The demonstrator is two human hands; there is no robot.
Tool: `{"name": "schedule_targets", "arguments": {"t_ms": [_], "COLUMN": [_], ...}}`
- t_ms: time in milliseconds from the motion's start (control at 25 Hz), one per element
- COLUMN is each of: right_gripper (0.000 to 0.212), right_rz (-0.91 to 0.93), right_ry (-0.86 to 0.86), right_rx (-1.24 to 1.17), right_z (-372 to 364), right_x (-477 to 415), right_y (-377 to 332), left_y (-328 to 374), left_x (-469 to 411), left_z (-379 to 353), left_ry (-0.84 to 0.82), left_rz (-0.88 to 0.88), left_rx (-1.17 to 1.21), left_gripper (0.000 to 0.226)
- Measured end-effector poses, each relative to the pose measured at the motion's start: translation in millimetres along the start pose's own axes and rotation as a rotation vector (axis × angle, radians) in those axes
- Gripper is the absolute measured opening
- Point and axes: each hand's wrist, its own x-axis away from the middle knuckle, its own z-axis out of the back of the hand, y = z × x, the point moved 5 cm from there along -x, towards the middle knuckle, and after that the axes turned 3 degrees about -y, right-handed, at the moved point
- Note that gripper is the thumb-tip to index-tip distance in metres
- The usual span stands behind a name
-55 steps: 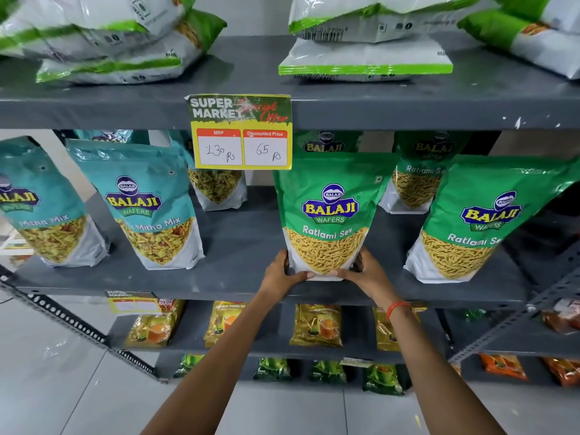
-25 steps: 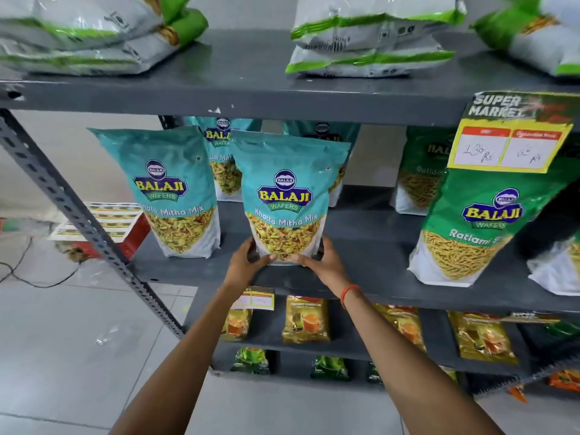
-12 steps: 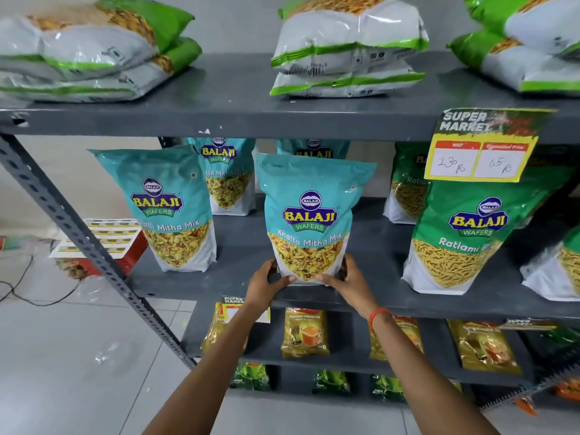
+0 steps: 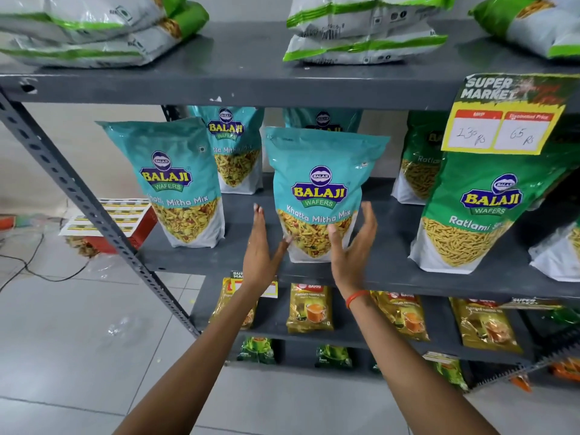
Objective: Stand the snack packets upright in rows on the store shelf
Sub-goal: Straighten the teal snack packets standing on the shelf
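Grip: none. Left hand [image 4: 260, 249] and right hand [image 4: 353, 246] were both spread wide, palms facing each other, flanking the lower part of the teal Khatta Mitha Mix packet [image 4: 320, 196]; the left thumb tip and the right fingers lay at or just off its lower edges, contact not certain. An orange wristband [image 4: 356, 297] sat on the right wrist.

Item: teal Khatta Mitha Mix packet, upright, at centre frame on the grey middle shelf [image 4: 386, 277], near its front edge.

Same shelf, left of centre: a second teal packet [image 4: 175, 183], upright, leaning slightly, well apart from the first. Behind, in a back row: two further teal packets [image 4: 233, 149], the right one [image 4: 323, 119] mostly hidden by the centre packet.

Same shelf, right of frame: a green Ratlami Sev packet [image 4: 480, 215] at the front, upright and tilted; another green packet [image 4: 417, 161] behind it; a white packet corner [image 4: 558, 255] at the far right edge.

Upper right: yellow price tag [image 4: 502, 120] fixed to the top shelf's edge, handwritten 130 and 65.

Top of frame: green-and-white packets [image 4: 361, 32] lying flat in stacks on the top shelf [image 4: 235, 86].

Lower frame: gold tea packets [image 4: 309, 309] standing on the shelf below; dark green packets [image 4: 255, 350] beneath those.

Left of frame: perforated grey upright [image 4: 78, 196], tiled floor [image 4: 62, 340].
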Motion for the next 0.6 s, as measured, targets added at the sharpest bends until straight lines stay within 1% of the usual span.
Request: {"name": "schedule_targets", "arguments": {"t_ms": [80,160,240,320,400,440,480,520,600], "right_gripper": [0.07,0.056,0.049,0.05,0.066,0.076,0.083,0.086,0.078], "right_rz": [0.221,0.391,0.431,0.335,0.096,-0.048,-0.178,-0.27,-0.354], "right_ry": [0.06,0.051,-0.037,-0.185,-0.414,-0.531,-0.632,-0.702,-0.727], "right_rx": [0.015,0.057,0.052,0.087,0.136,0.151,0.154,0.136,0.076], "right_z": [-24.6,-59.1,-102.8,-150.3,-196.3,-214.5,-228.5,-238.8,-251.2], "right_x": [5.0,10.6,16.2,20.4,21.7,23.3,26.9,31.1,35.2], "right_y": [-33.3,-56.1,-66.4,-57.7,-30.8,-15.1,-0.8,9.9,26.3], "left_y": [13.6,14.4,-1.3,-34.7,-81.1,-103.5,-123.7,-141.0,-161.1], "left_x": [-0.4,-5.6,-10.6,-17.2,-23.9,-25.8,-27.8,-29.9,-31.7], "left_z": [26.6,55.6,85.4,113.2,138.8,148.7,156.2,160.7,161.4], "left_ry": [0.128,0.226,0.292,0.304,0.293,0.27,0.227,0.167,0.034], "left_rz": [-0.139,-0.233,-0.244,-0.135,0.022,0.098,0.166,0.215,0.24], "left_rx": [-0.047,-0.069,-0.128,-0.203,-0.227,-0.181,-0.082,0.045,0.252], "left_gripper": [0.08,0.077,0.082,0.095,0.107,0.111,0.112,0.111,0.096]}}
